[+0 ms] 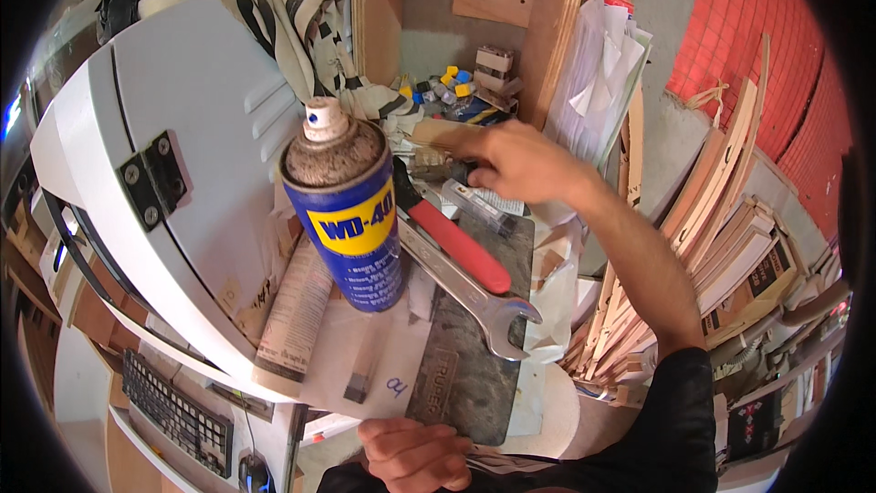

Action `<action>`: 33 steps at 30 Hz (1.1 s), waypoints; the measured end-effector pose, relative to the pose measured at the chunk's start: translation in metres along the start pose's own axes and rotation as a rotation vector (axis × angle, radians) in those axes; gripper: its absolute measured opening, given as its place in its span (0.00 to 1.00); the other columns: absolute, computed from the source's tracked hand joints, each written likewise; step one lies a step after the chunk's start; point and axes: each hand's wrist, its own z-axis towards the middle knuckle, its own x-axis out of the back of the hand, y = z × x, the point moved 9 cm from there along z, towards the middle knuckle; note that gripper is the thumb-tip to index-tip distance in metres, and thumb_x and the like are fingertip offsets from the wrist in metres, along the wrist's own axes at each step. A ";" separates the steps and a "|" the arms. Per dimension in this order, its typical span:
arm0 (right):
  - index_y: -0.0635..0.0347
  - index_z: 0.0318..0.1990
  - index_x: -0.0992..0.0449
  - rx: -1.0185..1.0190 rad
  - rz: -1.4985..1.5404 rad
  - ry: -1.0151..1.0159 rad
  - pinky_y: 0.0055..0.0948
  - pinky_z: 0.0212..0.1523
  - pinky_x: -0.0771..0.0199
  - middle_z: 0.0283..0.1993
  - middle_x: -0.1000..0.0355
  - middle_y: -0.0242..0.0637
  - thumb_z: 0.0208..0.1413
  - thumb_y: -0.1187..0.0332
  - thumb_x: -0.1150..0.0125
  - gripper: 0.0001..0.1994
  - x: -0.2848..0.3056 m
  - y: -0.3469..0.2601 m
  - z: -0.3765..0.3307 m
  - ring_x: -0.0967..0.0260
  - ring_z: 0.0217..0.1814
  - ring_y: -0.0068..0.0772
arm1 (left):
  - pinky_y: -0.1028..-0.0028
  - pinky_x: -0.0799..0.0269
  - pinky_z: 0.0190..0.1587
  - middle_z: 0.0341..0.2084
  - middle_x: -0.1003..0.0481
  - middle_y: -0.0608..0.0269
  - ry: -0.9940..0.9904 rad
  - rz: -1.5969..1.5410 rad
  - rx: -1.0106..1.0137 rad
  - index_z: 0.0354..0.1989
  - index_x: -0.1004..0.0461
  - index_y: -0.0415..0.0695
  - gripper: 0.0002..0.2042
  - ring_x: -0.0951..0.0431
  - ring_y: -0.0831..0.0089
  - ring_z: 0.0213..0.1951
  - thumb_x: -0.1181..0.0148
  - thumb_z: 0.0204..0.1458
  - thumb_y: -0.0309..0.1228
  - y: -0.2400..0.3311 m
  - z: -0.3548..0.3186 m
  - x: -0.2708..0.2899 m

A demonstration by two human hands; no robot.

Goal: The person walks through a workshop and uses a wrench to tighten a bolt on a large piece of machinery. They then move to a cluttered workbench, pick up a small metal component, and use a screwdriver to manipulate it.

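My right hand (522,162) reaches over the far end of the bench, fingers curled down among small items beside a clear plastic packet (479,207). A small dark thing shows at its fingertips; I cannot make out what it is. Close to the near edge, my left hand (418,453) is loosely closed beside a dark metal plate (488,374), with nothing seen in it. Between the hands lie an open-ended wrench (456,288) and a tool's red handle (461,246). A blue and yellow spray can (345,210) stands upright to their left.
A wooden cubby (558,46) with several coloured blocks (456,82) is at the back. On the left stands a white hinged casing (196,146), a cloth (306,18) draped over it. Below are a keyboard (178,411) and mouse (255,473). Wood strips (703,201) lean at right.
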 end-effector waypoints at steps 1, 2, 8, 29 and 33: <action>0.63 0.54 0.22 0.005 -0.056 -0.030 0.46 0.45 0.24 0.40 0.22 0.56 0.52 0.73 0.38 0.20 -0.008 -0.003 0.002 0.23 0.43 0.58 | 0.66 0.31 0.36 0.28 0.21 0.70 -0.099 -0.063 -0.008 0.28 0.25 0.50 0.12 0.20 0.69 0.32 0.34 0.53 0.44 0.000 0.003 0.000; 0.63 0.53 0.22 0.006 -0.028 0.039 0.47 0.46 0.24 0.42 0.23 0.57 0.51 0.73 0.38 0.19 0.001 0.000 0.006 0.23 0.44 0.58 | 0.68 0.31 0.35 0.27 0.21 0.70 -0.055 -0.032 0.039 0.27 0.26 0.50 0.09 0.20 0.71 0.31 0.35 0.53 0.39 0.000 0.003 0.003; 0.62 0.54 0.22 -0.204 -0.159 0.251 0.47 0.52 0.24 0.49 0.23 0.56 0.49 0.75 0.37 0.21 0.046 0.062 0.075 0.25 0.50 0.56 | 0.69 0.31 0.36 0.28 0.20 0.69 -0.241 -0.063 0.043 0.24 0.22 0.50 0.05 0.20 0.70 0.32 0.37 0.46 0.35 0.000 0.004 0.004; 0.55 0.42 0.14 -0.248 -0.577 0.014 0.42 0.48 0.18 0.43 0.18 0.41 0.56 0.69 0.42 0.11 -0.025 0.051 0.130 0.19 0.49 0.45 | 0.68 0.29 0.34 0.29 0.19 0.66 -0.022 0.070 0.040 0.31 0.19 0.49 0.11 0.19 0.65 0.33 0.31 0.40 0.39 0.002 -0.004 0.003; 0.57 0.44 0.16 -0.230 -0.536 0.049 0.45 0.49 0.18 0.45 0.19 0.45 0.57 0.70 0.42 0.11 -0.021 0.051 0.127 0.20 0.49 0.49 | 0.76 0.39 0.35 0.20 0.29 0.80 0.175 0.212 0.046 0.29 0.30 0.56 0.07 0.30 0.81 0.25 0.40 0.55 0.39 -0.002 -0.014 0.005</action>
